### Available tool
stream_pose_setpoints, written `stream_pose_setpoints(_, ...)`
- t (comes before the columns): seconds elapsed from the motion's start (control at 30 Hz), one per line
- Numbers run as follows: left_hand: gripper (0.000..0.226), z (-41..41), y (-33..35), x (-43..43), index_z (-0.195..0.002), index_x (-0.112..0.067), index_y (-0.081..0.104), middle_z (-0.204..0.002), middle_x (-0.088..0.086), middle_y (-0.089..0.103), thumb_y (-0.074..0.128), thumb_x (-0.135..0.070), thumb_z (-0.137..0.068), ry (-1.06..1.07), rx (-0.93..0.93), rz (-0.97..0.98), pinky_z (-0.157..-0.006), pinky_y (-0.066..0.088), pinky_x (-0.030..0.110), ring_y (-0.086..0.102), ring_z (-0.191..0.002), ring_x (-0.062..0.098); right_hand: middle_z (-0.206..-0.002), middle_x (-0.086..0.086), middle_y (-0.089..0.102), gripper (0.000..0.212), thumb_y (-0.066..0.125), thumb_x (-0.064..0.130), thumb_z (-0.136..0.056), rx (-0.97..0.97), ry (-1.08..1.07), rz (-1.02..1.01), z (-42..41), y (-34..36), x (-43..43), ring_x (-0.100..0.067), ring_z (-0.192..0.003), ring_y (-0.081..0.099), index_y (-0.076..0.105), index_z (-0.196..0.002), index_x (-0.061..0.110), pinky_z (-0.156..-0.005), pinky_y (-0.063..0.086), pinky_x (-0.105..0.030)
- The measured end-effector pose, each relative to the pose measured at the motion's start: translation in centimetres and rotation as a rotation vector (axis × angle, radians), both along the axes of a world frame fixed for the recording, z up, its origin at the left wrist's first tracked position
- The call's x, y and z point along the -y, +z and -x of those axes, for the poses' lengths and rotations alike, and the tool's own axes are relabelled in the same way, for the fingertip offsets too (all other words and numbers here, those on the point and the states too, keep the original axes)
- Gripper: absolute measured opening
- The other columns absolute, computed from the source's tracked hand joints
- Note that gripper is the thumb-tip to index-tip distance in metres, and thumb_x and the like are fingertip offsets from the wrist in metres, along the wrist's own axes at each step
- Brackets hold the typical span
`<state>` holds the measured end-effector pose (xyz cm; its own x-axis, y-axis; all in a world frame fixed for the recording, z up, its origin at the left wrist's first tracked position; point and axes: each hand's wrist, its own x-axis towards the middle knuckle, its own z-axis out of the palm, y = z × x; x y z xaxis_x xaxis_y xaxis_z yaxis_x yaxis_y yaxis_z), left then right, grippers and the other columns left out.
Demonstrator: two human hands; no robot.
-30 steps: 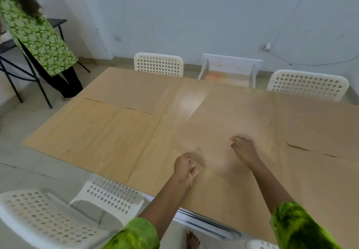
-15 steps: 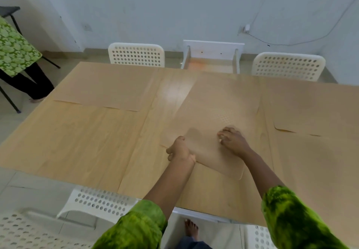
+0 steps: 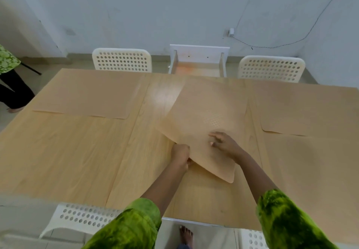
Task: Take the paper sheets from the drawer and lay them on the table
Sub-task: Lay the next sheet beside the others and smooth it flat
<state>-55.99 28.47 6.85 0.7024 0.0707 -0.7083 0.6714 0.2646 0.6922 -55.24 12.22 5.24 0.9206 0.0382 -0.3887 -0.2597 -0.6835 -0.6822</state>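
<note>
Table (image 3: 153,97) under paper sheets (image 3: 83,93), perhaps five

White perforated chairs (image 3: 121,60), wall plug (image 3: 230,32)

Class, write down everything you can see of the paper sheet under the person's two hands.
The paper sheet is thin, pale tan and roughly rectangular, with rounded corners and a faint dotted texture near its middle. It lies on the wooden table, turned askew to the table's edges, with one corner pointing toward the person. The left hand pinches its near left edge, which looks slightly raised. The right hand rests on top with fingers spread.
</note>
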Motion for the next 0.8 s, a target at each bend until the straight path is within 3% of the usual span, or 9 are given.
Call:
stream_pose_setpoints(0.07, 0.032, -0.5, -0.8, -0.2, -0.120, -0.003, 0.051, -0.090, 0.006, 0.055, 0.038, 0.001, -0.091, 0.053, -0.015, -0.077, -0.062, 0.046, 0.031, 0.048, -0.064, 0.013, -0.146, -0.008, 0.039, 0.042, 0.049, 0.015, -0.095, -0.003, -0.133, -0.182, 0.0, 0.5, 0.5, -0.022, -0.134, 0.036, 0.045, -0.136, 0.012, -0.100, 0.028, -0.025)
stream_pose_setpoints(0.2, 0.041, -0.5, -0.9, -1.1, -0.133, 0.000, 0.041, -0.082, 0.004, 0.056, 0.041, 0.005, -0.092, 0.147, 0.093, 0.000, -0.054, 0.037, 0.029, 0.050, -0.064, 0.015, -0.144, -0.008, 0.044, 0.039, 0.046, 0.012, -0.095, 0.044, -0.250, -0.221, -1.3, 1.5, 1.6, -0.021, -0.132, 0.040, 0.048, -0.134, 0.011, -0.096, 0.030, -0.025)
stream_pose_setpoints(0.37, 0.019, -2.5, 0.2, -6.7, -0.085, 0.004, 0.061, -0.074, 0.008, 0.069, 0.046, 0.014, -0.087, 0.167, 0.194, 0.190, -0.046, 0.052, 0.020, 0.067, -0.060, 0.017, -0.146, -0.012, 0.040, 0.040, 0.044, 0.010, -0.095, 0.077, -0.212, -0.042, -5.5, 2.7, 3.5, -0.027, -0.134, 0.038, 0.045, -0.135, 0.004, -0.110, 0.028, -0.034)
stream_pose_setpoints(0.43, 0.022, -3.5, 0.4, -9.6, -0.077, 0.006, 0.066, -0.071, 0.011, 0.074, 0.047, 0.013, -0.085, 0.106, 0.184, 0.275, -0.051, 0.057, 0.023, 0.070, -0.059, 0.014, -0.148, -0.015, 0.036, 0.044, 0.045, 0.010, -0.095, 0.051, -0.161, 0.062, -7.2, 3.0, 4.3, -0.029, -0.136, 0.035, 0.041, -0.138, 0.001, -0.112, 0.027, -0.036)
stream_pose_setpoints(0.5, 0.012, -3.9, 0.7, -12.4, -0.081, 0.005, 0.070, -0.079, 0.013, 0.075, 0.061, 0.010, -0.074, 0.039, 0.189, 0.333, -0.062, 0.058, 0.027, 0.072, -0.067, 0.016, -0.149, -0.017, 0.035, 0.046, 0.046, 0.013, -0.095, 0.046, -0.139, 0.173, -8.6, 2.9, 5.1, -0.031, -0.136, 0.033, 0.039, -0.138, 0.000, -0.110, 0.026, -0.035)
stream_pose_setpoints(0.57, 0.054, -4.2, 0.7, -15.0, -0.097, 0.004, 0.065, -0.088, 0.013, 0.075, 0.085, 0.004, -0.046, -0.016, 0.206, 0.373, -0.071, 0.057, 0.031, 0.073, -0.076, 0.019, -0.148, -0.020, 0.035, 0.052, 0.048, 0.021, -0.093, 0.050, -0.221, 0.220, -9.6, 2.6, 5.9, -0.034, -0.136, 0.032, 0.037, -0.140, 0.003, -0.109, 0.028, -0.037)
stream_pose_setpoints(0.63, 0.085, -4.3, 0.9, -17.5, -0.109, 0.004, 0.059, -0.096, 0.015, 0.074, 0.093, -0.003, -0.031, -0.110, 0.222, 0.384, -0.078, 0.055, 0.035, 0.072, -0.085, 0.022, -0.148, -0.021, 0.032, 0.061, 0.051, 0.030, -0.091, 0.037, -0.288, 0.262, -10.1, 2.2, 6.5, -0.037, -0.136, 0.029, 0.030, -0.143, 0.005, -0.110, 0.028, -0.042)
stream_pose_setpoints(0.73, 0.092, -3.9, 1.7, -20.0, -0.117, 0.005, 0.056, -0.100, 0.018, 0.073, 0.094, -0.008, -0.034, -0.211, 0.238, 0.361, -0.073, 0.060, 0.035, 0.072, -0.090, 0.025, -0.148, -0.021, 0.031, 0.071, 0.056, 0.037, -0.089, -0.042, -0.364, 0.213, -9.9, 2.5, 6.9, -0.038, -0.135, 0.032, 0.026, -0.143, 0.002, -0.107, 0.030, -0.045)
stream_pose_setpoints(0.8, 0.083, -3.6, 2.5, -20.9, -0.111, 0.004, 0.063, -0.097, 0.019, 0.073, 0.094, -0.008, -0.035, -0.216, 0.262, 0.357, -0.067, 0.060, 0.033, 0.072, -0.086, 0.025, -0.119, -0.021, 0.054, 0.049, 0.062, 0.036, -0.085, -0.059, -0.392, 0.084, -9.6, 2.5, 7.1, -0.034, -0.110, 0.052, 0.052, -0.117, -0.001, -0.087, 0.041, -0.042)
